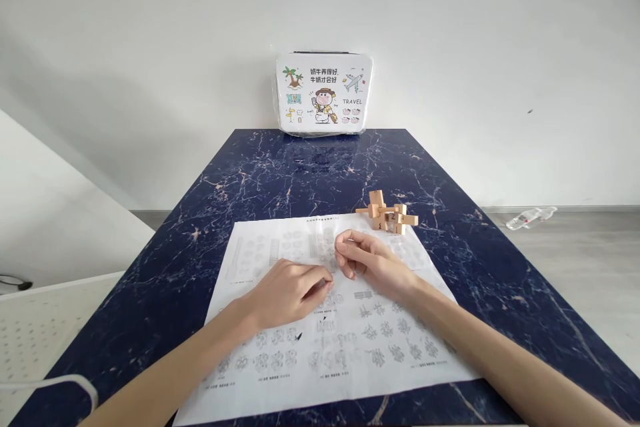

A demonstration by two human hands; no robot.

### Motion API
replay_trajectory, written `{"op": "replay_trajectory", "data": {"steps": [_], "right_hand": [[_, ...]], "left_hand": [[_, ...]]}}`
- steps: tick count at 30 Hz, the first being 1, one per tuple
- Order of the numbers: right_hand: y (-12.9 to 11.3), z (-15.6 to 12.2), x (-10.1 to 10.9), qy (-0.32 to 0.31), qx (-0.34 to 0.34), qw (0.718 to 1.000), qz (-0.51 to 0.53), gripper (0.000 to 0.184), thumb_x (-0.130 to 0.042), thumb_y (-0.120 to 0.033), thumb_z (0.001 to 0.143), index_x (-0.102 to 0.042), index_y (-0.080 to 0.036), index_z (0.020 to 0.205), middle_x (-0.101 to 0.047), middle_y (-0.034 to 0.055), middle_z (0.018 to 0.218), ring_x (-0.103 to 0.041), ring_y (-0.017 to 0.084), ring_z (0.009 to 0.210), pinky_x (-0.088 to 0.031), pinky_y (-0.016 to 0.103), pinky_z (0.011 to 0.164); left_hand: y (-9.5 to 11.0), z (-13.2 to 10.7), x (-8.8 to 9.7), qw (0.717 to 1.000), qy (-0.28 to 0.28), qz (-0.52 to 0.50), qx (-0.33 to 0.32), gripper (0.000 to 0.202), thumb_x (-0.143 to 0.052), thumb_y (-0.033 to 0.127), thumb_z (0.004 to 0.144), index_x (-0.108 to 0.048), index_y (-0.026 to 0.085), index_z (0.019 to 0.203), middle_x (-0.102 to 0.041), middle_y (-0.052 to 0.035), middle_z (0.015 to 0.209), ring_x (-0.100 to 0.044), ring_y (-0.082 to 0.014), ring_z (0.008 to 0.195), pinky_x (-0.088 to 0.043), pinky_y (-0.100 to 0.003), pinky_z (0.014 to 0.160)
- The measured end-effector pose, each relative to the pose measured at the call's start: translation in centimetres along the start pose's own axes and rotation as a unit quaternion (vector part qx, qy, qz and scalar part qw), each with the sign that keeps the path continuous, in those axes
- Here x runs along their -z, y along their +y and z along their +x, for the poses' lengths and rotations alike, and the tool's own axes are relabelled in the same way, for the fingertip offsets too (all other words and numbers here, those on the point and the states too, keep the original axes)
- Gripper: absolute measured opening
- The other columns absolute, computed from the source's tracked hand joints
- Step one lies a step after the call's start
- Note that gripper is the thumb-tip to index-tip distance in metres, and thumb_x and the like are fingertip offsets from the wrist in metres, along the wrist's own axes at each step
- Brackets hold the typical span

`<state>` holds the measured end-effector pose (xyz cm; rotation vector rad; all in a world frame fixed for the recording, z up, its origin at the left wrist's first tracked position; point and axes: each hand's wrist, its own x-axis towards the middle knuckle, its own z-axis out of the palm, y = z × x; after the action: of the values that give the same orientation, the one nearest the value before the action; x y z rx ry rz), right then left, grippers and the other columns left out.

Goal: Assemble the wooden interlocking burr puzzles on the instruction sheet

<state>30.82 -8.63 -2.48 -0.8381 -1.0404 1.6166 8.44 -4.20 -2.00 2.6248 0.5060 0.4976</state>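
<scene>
The white printed sheet [350, 347] of grey puzzle diagrams lies flat on the dark blue marbled tabletop [200, 213]. The left hand [290, 293] and right hand [373, 261] rest on it with fingers curled; whether they pinch anything cannot be told. A light wooden interlocking puzzle [387, 212] sits at the sheet's far right corner. The white cartoon box [324, 93] at the rear reads "TRAVEL".
</scene>
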Motion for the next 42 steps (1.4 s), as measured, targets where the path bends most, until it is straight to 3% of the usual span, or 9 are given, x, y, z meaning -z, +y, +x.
{"op": "replay_trajectory", "data": {"steps": [26,31,35,42], "right_hand": [[-0.2,0.0,0.2,0.022,0.012,0.998,0.059,0.033,-0.077,-0.044,0.097,-0.065,-0.018,0.081,-0.062,-0.0003,0.076,-0.051,0.009,0.058,-0.040,0.026,0.057],[-0.1,0.2,0.5,0.046,0.019,0.996,0.076,0.037,-0.074,-0.052,0.097,-0.068,-0.018,0.083,-0.059,-0.0008,0.073,-0.048,0.010,0.055,-0.037,0.025,0.054],[-0.6,0.3,1.0,0.111,0.040,0.980,0.161,0.047,-0.072,-0.062,0.094,-0.063,-0.020,0.075,-0.045,-0.0049,0.059,-0.035,0.009,0.047,-0.034,0.024,0.046],[-0.8,0.3,3.4,0.163,0.070,0.942,0.286,0.047,-0.072,-0.056,0.094,-0.053,-0.022,0.069,-0.034,-0.0080,0.054,-0.026,0.008,0.041,-0.033,0.020,0.036]], "left_hand": [[0.2,0.0,0.2,1.000,-0.002,-0.003,-0.004,0.026,-0.046,0.024,0.108,-0.068,0.020,0.094,-0.066,0.0022,0.063,-0.048,-0.0110,0.045,-0.037,-0.027,0.051],[0.2,0.0,0.2,1.000,0.002,-0.009,-0.001,0.027,-0.047,0.027,0.108,-0.069,0.021,0.095,-0.067,0.0020,0.063,-0.050,-0.0111,0.045,-0.037,-0.027,0.051],[0.0,0.0,0.2,1.000,-0.005,-0.012,-0.005,0.026,-0.046,0.026,0.108,-0.068,0.020,0.095,-0.067,0.0019,0.065,-0.050,-0.0109,0.046,-0.037,-0.026,0.051],[-0.1,-0.1,0.1,1.000,-0.010,-0.021,-0.002,0.026,-0.046,0.024,0.108,-0.068,0.019,0.096,-0.066,0.0023,0.065,-0.050,-0.0103,0.047,-0.037,-0.025,0.050]]}}
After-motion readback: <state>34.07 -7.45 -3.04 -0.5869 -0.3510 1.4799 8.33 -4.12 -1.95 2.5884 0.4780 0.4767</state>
